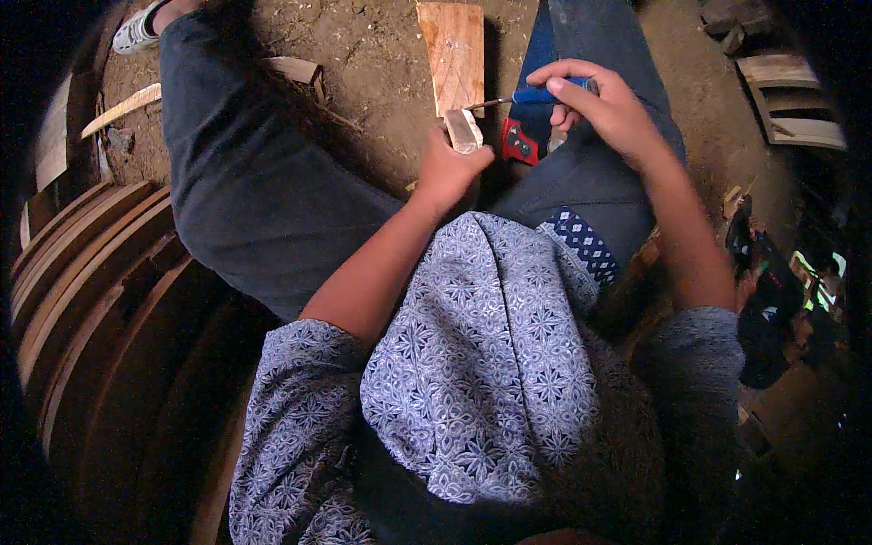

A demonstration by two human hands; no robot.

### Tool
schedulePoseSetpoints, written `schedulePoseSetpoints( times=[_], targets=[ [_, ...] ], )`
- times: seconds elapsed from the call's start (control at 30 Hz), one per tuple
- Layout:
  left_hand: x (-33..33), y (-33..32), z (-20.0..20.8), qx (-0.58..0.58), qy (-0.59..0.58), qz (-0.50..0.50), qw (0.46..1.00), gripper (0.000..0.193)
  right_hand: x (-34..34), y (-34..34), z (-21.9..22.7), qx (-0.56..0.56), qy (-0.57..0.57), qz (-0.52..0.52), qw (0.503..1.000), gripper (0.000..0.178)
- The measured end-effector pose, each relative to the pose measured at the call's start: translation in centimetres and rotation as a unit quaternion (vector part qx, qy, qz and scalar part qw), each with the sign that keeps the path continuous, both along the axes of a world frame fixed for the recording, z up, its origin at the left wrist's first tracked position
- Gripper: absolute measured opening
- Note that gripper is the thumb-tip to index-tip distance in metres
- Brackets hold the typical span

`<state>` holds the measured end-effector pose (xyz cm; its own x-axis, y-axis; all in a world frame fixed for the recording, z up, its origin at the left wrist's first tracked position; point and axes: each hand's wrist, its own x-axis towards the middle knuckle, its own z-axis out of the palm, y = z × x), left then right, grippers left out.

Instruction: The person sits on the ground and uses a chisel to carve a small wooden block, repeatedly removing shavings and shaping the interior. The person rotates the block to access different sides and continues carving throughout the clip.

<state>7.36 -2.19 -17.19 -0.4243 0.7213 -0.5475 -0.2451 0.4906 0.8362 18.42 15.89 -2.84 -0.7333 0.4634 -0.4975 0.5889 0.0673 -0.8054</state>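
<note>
1. Clasping a small brown-and-pale wooden block (464,133) with the left hand (448,171), closed around the sides at the near end of a reddish-brown wooden board (454,54), probably for steadiness.
2. Gripping a blue-handled tool (534,94) with a thin metal shaft in the right hand (604,104), fingers wrapped round, pointing leftward at the block, seemingly for control.
3. Hiding the block's lower part behind the left hand; leaving tip contact impossible to tell.
4. Showing only partly, right of the block, a red-and-black handle (520,143).

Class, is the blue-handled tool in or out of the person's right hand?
In: the right hand grips the blue-handled tool, thumb and fingers around its handle.
</note>
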Motion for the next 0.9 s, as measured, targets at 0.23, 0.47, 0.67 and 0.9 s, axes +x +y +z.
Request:
schedulePoseSetpoints(
  times=[0.23, 0.47, 0.67, 0.9],
  targets=[
    [0.3, 0.1, 1.3, -0.009, 0.049, -0.007, 0.999, 0.060, -2.6, -3.6, -5.4, 0.063, 0.340, -0.240, 0.907, 0.041],
    [0.2, -0.1, 2.0, -0.019, 0.055, -0.018, 0.998, 0.064, -5.0, -4.6, -2.4, 0.002, 0.419, -0.412, 0.809, 0.042],
    [0.2, 0.1, 2.7, -0.038, 0.039, -0.027, 0.998, 0.066, -5.1, -4.9, -1.0, 0.051, 0.391, -0.413, 0.821, 0.038],
    [0.0, -0.1, 3.4, -0.018, 0.056, -0.009, 0.998, 0.063, -4.5, -4.0, -1.1, -0.072, 0.495, -0.360, 0.787, 0.027]
  ],
)
